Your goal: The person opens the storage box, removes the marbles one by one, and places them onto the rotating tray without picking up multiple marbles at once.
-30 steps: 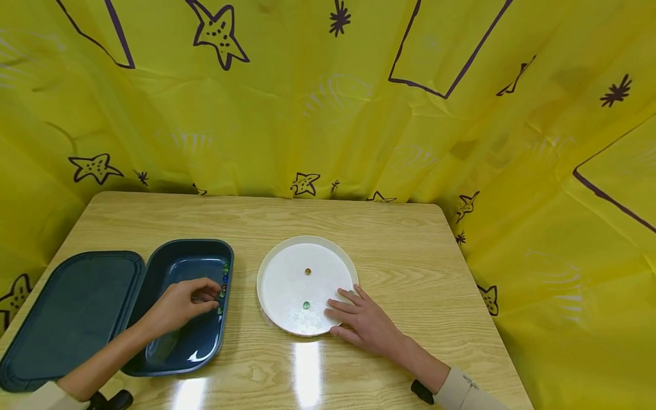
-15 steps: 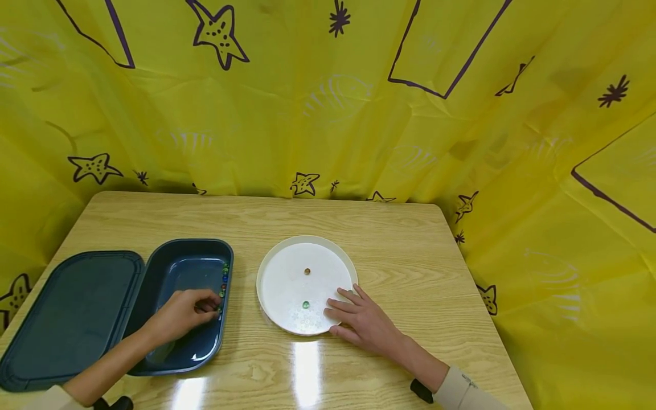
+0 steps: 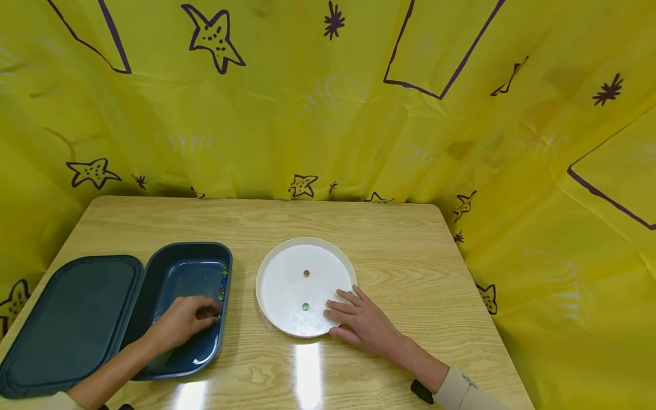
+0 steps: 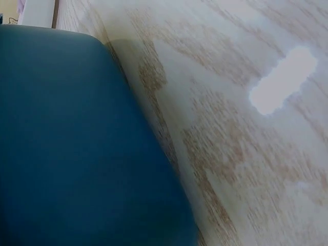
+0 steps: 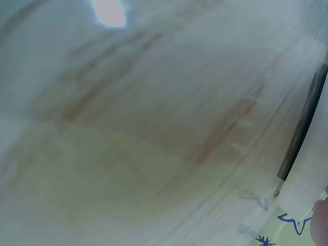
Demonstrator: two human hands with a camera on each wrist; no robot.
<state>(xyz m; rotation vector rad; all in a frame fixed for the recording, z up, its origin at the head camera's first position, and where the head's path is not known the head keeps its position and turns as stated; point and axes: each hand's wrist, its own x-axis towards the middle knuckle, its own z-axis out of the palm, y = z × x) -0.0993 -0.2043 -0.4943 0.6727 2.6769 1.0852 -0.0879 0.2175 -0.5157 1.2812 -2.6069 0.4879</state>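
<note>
My left hand reaches into a dark blue tub in the head view. Its thumb and fingers are curled at the tub's right wall, pinching a small green marble. Several more glass marbles, green, blue and reddish, lie in a row along that wall. Spread over the right rim of a round white tray rests my right hand, fingers extended. An amber marble and a green marble sit apart on this tray. The left wrist view shows only the tub's outer side and table.
A dark blue lid lies flat left of the tub, against its edge. The wood-grain table extends behind and right of the tray. Yellow curtains with drawn starfish hang along the back and right.
My left hand's fingers have closed in on the nearest marble by the tub's right wall, and the hand has shifted slightly nearer. The right hand stays on the tray rim.
</note>
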